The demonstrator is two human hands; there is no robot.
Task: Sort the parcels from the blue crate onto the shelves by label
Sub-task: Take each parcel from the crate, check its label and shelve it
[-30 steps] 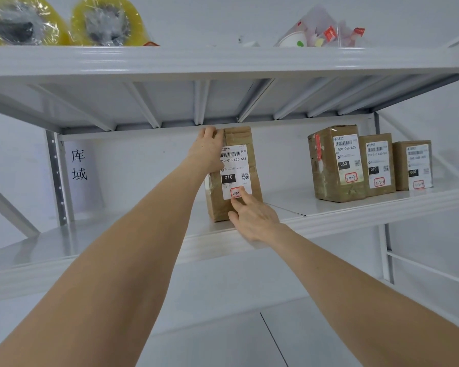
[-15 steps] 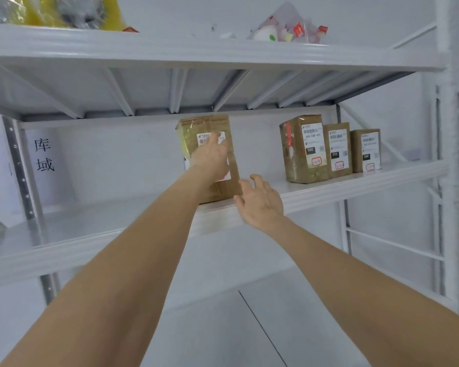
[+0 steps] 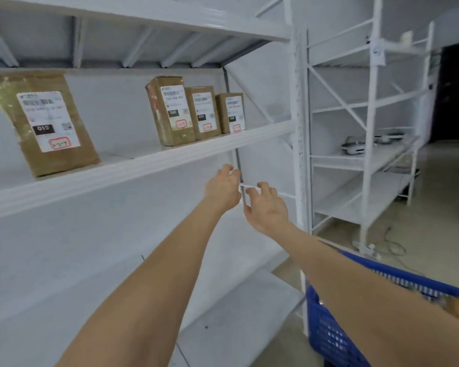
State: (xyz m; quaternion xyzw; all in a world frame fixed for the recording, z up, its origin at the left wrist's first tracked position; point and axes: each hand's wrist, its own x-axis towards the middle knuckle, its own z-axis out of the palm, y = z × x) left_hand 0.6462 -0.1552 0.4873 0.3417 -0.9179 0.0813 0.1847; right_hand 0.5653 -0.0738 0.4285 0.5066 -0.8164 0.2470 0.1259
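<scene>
Both hands hold nothing, fingers loosely spread: the left hand (image 3: 223,189) and the right hand (image 3: 266,207) hang below the shelf (image 3: 143,165). The blue crate (image 3: 326,327) lies low to the right, under the right forearm, so the right hand seems nearer to it

Bright, even light; motion blur, wide-angle edge warping.
</scene>
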